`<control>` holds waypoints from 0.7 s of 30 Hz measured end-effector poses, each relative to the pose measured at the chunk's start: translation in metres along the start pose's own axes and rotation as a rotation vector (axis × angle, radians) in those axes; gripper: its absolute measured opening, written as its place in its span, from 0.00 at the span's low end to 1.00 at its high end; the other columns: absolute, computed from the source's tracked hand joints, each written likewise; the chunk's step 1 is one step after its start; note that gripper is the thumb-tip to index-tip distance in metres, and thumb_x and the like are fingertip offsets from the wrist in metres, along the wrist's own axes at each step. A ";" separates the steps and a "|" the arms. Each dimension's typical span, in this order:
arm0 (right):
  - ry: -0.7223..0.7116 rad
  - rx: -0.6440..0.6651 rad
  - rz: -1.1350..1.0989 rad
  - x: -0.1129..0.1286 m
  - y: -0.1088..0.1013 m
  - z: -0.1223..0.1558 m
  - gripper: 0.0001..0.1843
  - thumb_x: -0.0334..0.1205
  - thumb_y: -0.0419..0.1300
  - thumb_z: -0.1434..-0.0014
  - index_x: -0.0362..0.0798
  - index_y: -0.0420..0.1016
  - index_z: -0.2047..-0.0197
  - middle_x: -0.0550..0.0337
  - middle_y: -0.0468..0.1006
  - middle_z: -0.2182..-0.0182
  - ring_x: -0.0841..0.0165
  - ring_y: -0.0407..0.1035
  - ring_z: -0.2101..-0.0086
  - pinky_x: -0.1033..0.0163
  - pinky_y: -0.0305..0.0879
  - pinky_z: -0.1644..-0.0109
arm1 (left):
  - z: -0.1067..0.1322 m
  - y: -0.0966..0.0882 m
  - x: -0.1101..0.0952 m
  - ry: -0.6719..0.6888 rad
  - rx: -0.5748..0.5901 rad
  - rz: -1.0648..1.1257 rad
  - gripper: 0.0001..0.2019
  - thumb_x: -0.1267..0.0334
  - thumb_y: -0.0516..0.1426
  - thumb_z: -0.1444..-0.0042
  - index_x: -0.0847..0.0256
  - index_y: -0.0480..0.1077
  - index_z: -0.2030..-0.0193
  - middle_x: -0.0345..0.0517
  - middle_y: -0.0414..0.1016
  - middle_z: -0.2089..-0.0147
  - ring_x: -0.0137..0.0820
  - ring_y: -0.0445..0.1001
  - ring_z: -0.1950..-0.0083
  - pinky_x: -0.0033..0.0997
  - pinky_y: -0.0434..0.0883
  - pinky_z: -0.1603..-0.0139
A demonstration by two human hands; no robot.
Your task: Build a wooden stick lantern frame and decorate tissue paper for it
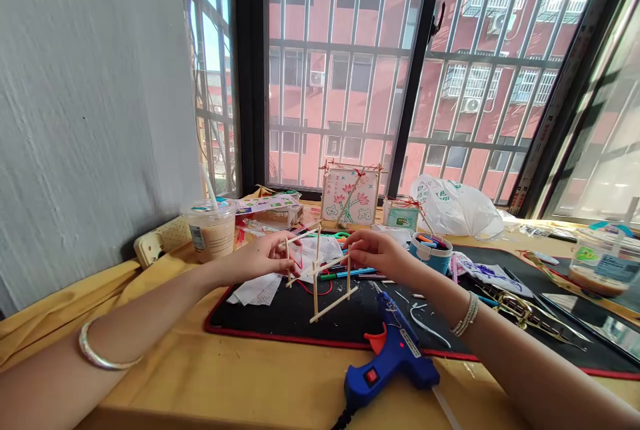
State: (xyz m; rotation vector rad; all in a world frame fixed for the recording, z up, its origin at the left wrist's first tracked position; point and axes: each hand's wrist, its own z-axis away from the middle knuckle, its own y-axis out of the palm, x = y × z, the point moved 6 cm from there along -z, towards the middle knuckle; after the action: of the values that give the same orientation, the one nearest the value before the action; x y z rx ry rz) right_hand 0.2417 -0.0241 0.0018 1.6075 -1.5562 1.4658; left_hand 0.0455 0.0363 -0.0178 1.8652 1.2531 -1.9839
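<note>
A small open frame of thin wooden sticks is held just above the black mat, tilted. My left hand pinches its left upright post, fingers closed on the stick. My right hand grips the right side of the frame near the top, fingers closed on a stick. Both arms reach forward over the yellow table; each wrist wears a bracelet. A blue glue gun lies on the mat's front edge, below my right forearm.
A lidded iced drink cup stands at left. A finished painted paper lantern frame, a smaller one, a blue pen pot, a white plastic bag, paper scraps and markers crowd the back. A second drink sits far right.
</note>
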 end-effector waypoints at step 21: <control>-0.052 0.100 0.032 0.007 0.008 0.000 0.15 0.49 0.59 0.46 0.45 0.68 0.65 0.51 0.68 0.48 0.66 0.67 0.55 0.59 0.64 0.53 | 0.014 0.018 -0.029 0.130 0.244 -0.150 0.12 0.55 0.57 0.46 0.61 0.74 0.63 0.44 0.75 0.63 0.32 0.74 0.62 0.27 0.71 0.61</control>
State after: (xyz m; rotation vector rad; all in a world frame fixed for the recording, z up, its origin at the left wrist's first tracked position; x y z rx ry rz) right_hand 0.2334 -0.0293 0.0052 1.6967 -1.5662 1.5537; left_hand 0.0517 0.0037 -0.0022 2.0990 1.2682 -2.2124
